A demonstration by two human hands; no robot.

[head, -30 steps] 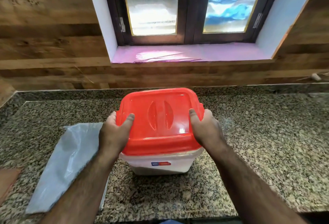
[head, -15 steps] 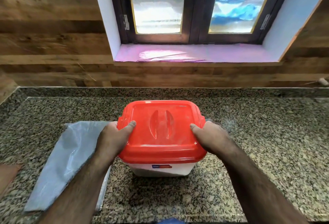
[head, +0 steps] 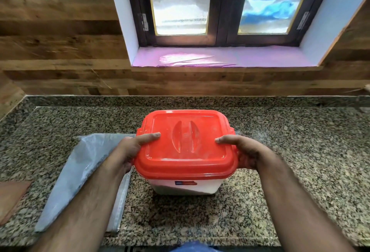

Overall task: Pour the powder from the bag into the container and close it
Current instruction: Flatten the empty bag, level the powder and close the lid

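A white plastic container (head: 186,187) stands on the granite counter with a red lid (head: 186,151) lying flat on top of it. My left hand (head: 130,151) grips the lid's left side, thumb pressed on its top. My right hand (head: 242,151) grips the right side the same way, fingers curled under the rim. A flat, limp clear plastic bag (head: 80,177) lies on the counter to the left, partly under my left forearm. Whatever is inside the container is hidden by the lid.
The speckled granite counter (head: 290,171) runs to a wood-panelled wall (head: 60,41) with a window and a pink sill (head: 220,57) behind. A reddish-brown flat piece (head: 12,195) lies at the left edge. The counter's front edge is just below my forearms.
The lid, tilted up at its near side a second ago, has come down level onto the container. Both thumbs have slid further onto the lid's top.
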